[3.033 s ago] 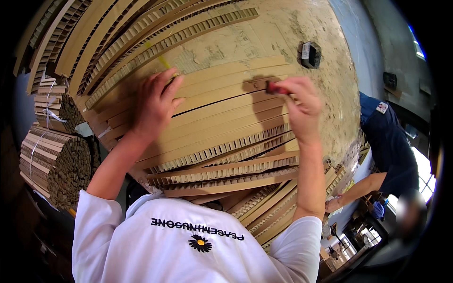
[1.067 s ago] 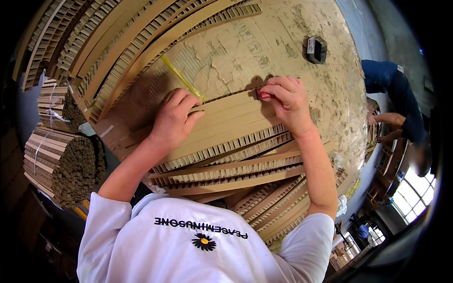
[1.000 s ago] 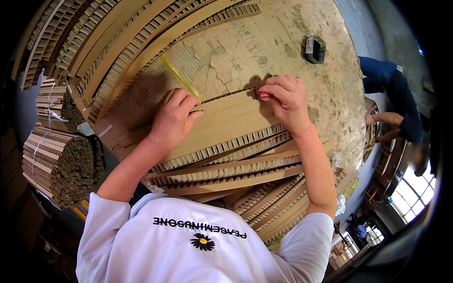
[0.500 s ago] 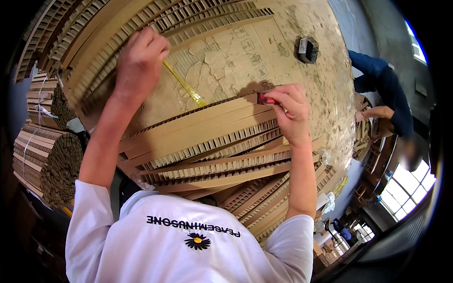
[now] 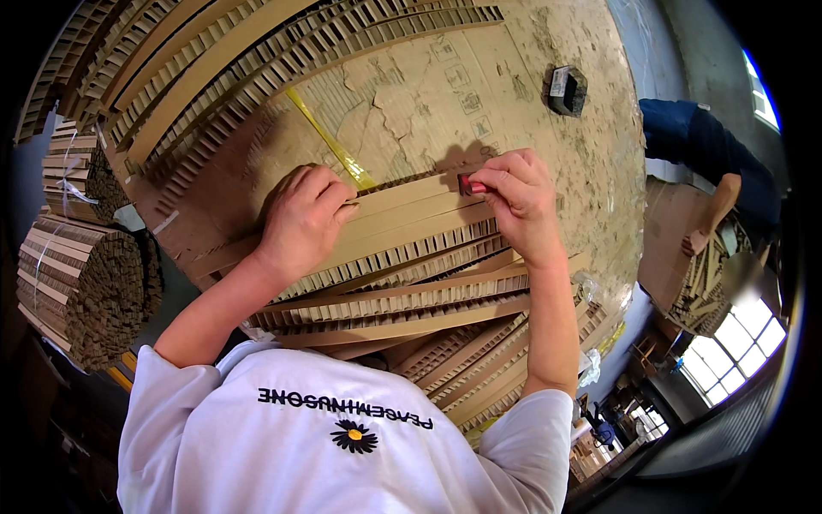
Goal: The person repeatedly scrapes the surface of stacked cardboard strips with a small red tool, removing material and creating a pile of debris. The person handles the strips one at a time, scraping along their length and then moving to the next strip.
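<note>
A small red-and-black stamp [image 5: 473, 183] is pinched between the thumb and fingers of my right hand [image 5: 521, 206]. It sits at the far edge of the nearer pile, over the right part of a honeycomb cardboard strip [image 5: 402, 208] lying plain side up. My left hand [image 5: 300, 218] is closed, with curled fingers on the same strip further left; its fingertips are partly hidden. Below both hands, more honeycomb strips [image 5: 411, 278] lie stacked, several with their open cells showing. Beyond the hands, a dark hexagonal block [image 5: 566, 92] with a pale label rests on the cardboard-covered table [image 5: 445, 111].
A second group of honeycomb strips [image 5: 214, 73] fills the far left of the table. Yellow tape [image 5: 330, 141] runs across the worn surface. Tied strip bundles [image 5: 86, 291] stand at the left. On the right, another person [image 5: 715, 158] bends over more cardboard pieces [image 5: 706, 278].
My left hand has come back from the far strips toward me, down to the nearer strip. A strip now lies further out at the far group. My right hand has shifted slightly left, keeping the stamp.
</note>
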Action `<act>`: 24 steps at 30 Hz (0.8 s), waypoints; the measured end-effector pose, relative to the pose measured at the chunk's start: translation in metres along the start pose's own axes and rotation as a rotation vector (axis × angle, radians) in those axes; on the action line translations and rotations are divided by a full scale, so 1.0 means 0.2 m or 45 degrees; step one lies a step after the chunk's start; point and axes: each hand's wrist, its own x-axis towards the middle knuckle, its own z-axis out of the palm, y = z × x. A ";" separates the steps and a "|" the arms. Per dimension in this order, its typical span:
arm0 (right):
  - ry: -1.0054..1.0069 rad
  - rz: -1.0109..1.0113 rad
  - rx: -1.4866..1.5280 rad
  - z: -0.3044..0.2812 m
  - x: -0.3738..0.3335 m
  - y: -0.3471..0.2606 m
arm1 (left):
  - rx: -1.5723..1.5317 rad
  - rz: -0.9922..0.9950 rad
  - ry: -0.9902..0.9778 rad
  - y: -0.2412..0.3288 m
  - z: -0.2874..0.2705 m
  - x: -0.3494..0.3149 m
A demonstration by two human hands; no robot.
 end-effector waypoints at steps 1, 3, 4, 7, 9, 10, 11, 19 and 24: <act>-0.001 -0.001 -0.008 0.00 0.00 0.01 | -0.011 -0.006 -0.006 0.00 0.00 0.00; 0.016 -0.007 -0.011 0.01 -0.01 0.02 | -0.032 -0.018 -0.018 0.01 0.00 0.00; 0.023 -0.008 -0.011 0.01 -0.02 0.02 | -0.029 -0.017 -0.017 0.01 0.00 0.00; 0.026 -0.010 -0.002 0.03 -0.01 0.04 | -0.028 -0.021 -0.020 0.00 0.00 0.01; 0.028 -0.014 0.001 0.03 -0.02 0.05 | -0.040 -0.032 -0.029 0.00 0.00 0.00; 0.030 -0.014 0.001 0.03 -0.02 0.05 | -0.058 -0.031 -0.025 0.00 0.00 0.01; 0.023 -0.004 -0.008 0.04 -0.02 0.06 | -0.077 -0.030 -0.021 0.00 0.00 0.01; -0.005 0.038 -0.024 0.04 -0.01 0.08 | -0.067 -0.078 -0.042 0.02 0.01 0.03; 0.005 0.044 -0.051 0.05 -0.02 0.07 | -0.056 -0.089 -0.045 0.02 0.02 0.04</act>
